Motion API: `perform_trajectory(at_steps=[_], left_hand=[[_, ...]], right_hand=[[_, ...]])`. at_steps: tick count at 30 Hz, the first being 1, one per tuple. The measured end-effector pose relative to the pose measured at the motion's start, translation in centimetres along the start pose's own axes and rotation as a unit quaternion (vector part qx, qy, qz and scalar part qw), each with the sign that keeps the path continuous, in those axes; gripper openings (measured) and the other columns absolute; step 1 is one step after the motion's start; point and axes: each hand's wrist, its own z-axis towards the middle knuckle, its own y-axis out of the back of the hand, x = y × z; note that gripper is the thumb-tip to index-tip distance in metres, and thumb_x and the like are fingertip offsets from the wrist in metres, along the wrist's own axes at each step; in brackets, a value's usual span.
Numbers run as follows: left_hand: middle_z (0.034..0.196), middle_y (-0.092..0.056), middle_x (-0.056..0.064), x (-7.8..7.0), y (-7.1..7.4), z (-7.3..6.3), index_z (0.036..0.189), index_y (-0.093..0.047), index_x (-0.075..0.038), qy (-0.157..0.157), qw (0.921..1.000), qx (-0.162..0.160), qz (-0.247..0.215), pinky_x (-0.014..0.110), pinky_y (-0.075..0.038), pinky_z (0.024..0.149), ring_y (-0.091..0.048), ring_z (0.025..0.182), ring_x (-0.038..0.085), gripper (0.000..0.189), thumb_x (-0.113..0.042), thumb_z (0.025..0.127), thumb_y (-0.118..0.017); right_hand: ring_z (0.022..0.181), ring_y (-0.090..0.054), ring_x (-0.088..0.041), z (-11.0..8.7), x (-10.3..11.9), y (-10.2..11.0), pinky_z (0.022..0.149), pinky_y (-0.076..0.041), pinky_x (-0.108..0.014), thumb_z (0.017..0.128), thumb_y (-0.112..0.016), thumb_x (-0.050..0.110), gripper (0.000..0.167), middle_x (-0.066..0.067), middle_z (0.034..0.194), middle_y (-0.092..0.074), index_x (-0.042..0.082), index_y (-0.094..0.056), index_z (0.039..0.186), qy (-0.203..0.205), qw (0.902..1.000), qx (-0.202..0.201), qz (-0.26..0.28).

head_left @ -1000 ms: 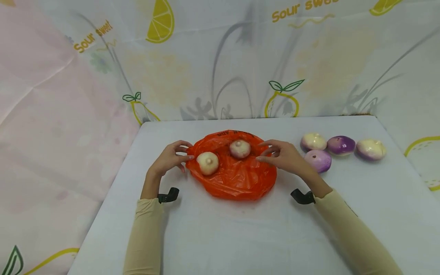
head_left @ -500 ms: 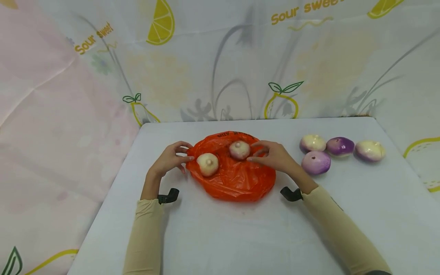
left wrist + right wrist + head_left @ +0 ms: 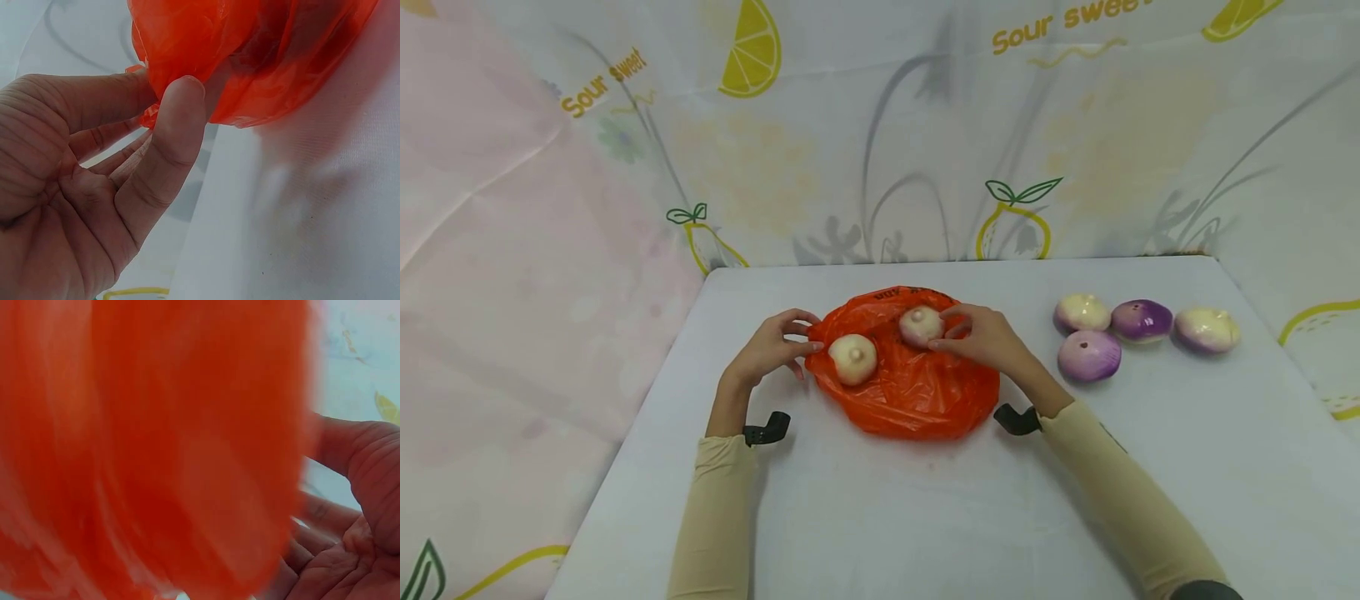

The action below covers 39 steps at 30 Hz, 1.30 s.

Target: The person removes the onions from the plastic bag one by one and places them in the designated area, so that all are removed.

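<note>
A red plastic bag (image 3: 925,392) lies with its mouth open upward. Inside it, a cream onion (image 3: 853,359) sits at the left and a pale onion with a purplish underside (image 3: 921,327) farther back. My left hand (image 3: 771,344) pinches the bag's left edge between thumb and fingers, as the left wrist view shows close up. Reaching over the bag's right side, my right hand (image 3: 983,337) has its thumb and fingers curled against the right side of the pale onion. In the right wrist view the bag hides the fingertips and the onion.
Several glossy onions stand together at the right: a cream one (image 3: 1082,313), a dark purple one (image 3: 1141,321), a light purple one (image 3: 1089,356) and a cream-and-purple one (image 3: 1206,330). The white table (image 3: 895,517) meets a lemon-print cloth (image 3: 820,167) at its back edge.
My right hand has moved left over the bag, from its right rim to the pale onion, and taken hold of it. My left hand has stayed on the bag's edge.
</note>
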Motion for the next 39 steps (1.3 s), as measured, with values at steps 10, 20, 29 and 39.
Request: perform_trajectory(at_steps=[10,20,29,39], left_hand=[[0.124,-0.055,0.030,0.0,-0.1,-0.1,0.128,-0.052,0.004,0.000,1.0000,0.002,0.004,0.044,-0.060,0.063,-0.066,0.077,0.027,0.041,-0.005,0.091,-0.069],[0.123,-0.056,0.029,0.1,-0.1,0.1,0.129,-0.052,0.004,-0.001,1.0000,0.003,0.007,0.046,-0.060,0.063,-0.066,0.075,0.027,0.042,-0.005,0.092,-0.069],[0.123,-0.056,0.030,0.4,-0.1,0.3,0.128,-0.052,0.005,-0.002,1.0000,0.008,-0.002,0.044,-0.060,0.061,-0.066,0.073,0.027,0.042,-0.004,0.091,-0.069],[0.124,-0.056,0.029,0.1,-0.2,0.3,0.128,-0.053,0.005,0.002,1.0000,0.006,-0.002,0.043,-0.060,0.060,-0.065,0.074,0.026,0.041,-0.003,0.091,-0.069]], right_hand=[[0.095,-0.067,-0.027,0.5,0.2,-0.9,0.077,-0.058,-0.040,0.085,-0.079,0.030,0.053,-0.013,0.106,-0.069,0.004,-0.060,0.128,-0.017,0.9993,-0.030,0.013],[0.097,-0.058,-0.027,0.8,0.1,-2.1,0.081,-0.053,-0.039,0.087,-0.078,0.029,0.052,-0.013,0.114,-0.065,0.004,-0.057,0.128,-0.016,0.9967,-0.058,0.054],[0.102,-0.059,-0.028,1.0,0.0,-3.1,0.085,-0.052,-0.042,0.086,-0.078,0.029,0.054,-0.013,0.121,-0.064,0.004,-0.058,0.129,-0.023,0.9924,-0.103,0.063],[0.095,-0.059,-0.023,1.5,-0.2,-4.3,0.080,-0.051,-0.040,0.081,-0.082,0.038,0.057,-0.007,0.112,-0.066,0.010,-0.060,0.126,-0.025,0.9849,-0.152,0.079]])
